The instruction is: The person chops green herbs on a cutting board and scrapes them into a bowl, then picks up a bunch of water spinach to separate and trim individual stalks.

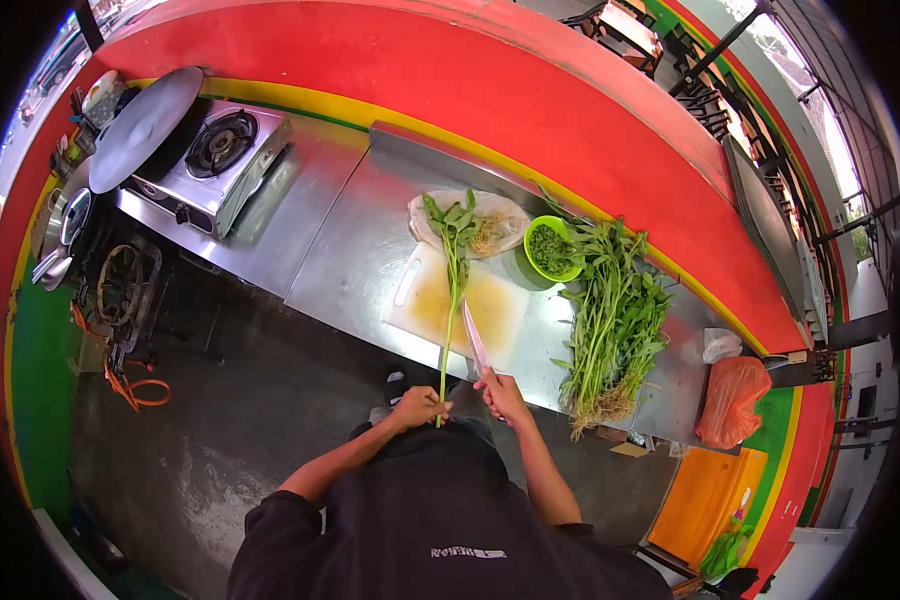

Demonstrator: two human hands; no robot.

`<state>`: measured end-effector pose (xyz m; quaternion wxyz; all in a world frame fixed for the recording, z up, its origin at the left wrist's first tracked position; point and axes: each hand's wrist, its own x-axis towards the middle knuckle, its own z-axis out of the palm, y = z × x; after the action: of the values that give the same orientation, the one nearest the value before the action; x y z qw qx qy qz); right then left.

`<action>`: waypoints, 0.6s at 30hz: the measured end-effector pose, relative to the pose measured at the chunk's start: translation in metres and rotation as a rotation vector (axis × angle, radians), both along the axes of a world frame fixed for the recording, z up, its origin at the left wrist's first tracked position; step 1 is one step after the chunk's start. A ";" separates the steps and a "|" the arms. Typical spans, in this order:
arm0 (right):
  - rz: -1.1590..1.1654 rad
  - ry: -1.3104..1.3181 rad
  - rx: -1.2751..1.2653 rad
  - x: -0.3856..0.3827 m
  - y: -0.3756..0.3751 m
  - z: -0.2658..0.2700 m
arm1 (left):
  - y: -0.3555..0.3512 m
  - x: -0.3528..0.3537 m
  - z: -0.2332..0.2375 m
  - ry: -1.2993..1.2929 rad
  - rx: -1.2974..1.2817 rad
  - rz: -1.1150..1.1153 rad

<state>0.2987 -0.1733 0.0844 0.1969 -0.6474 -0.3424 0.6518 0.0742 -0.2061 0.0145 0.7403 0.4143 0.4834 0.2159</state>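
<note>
My left hand (419, 408) is closed on the lower stem of a long leafy green stalk (454, 270), which lies lengthwise over a white cutting board (425, 305). In my right hand (502, 394) is the handle of a knife (475, 340); its blade points away from me over the board, just right of the stalk. Behind the board a clear plastic bag (505, 215) holds roots or trimmings, partly under the leaves. A green bowl (553, 250) with chopped greens stands to the right, beside a large pile of rooted leafy stalks (610, 320).
A gas stove (220, 150) with a large round lid (148, 128) stands at the left of the steel counter (330, 240). An orange plastic bag (733, 400) sits at the right end, near an orange box (705, 500). A red wall (420, 80) runs behind.
</note>
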 end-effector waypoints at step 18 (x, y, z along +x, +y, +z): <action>-0.018 0.139 -0.094 -0.011 -0.002 -0.004 | -0.014 -0.001 -0.021 0.325 0.074 0.029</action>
<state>0.2872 -0.1757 0.0808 0.1957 -0.6122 -0.2910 0.7087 0.0734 -0.2203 -0.0064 0.6334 0.4636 0.5946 0.1744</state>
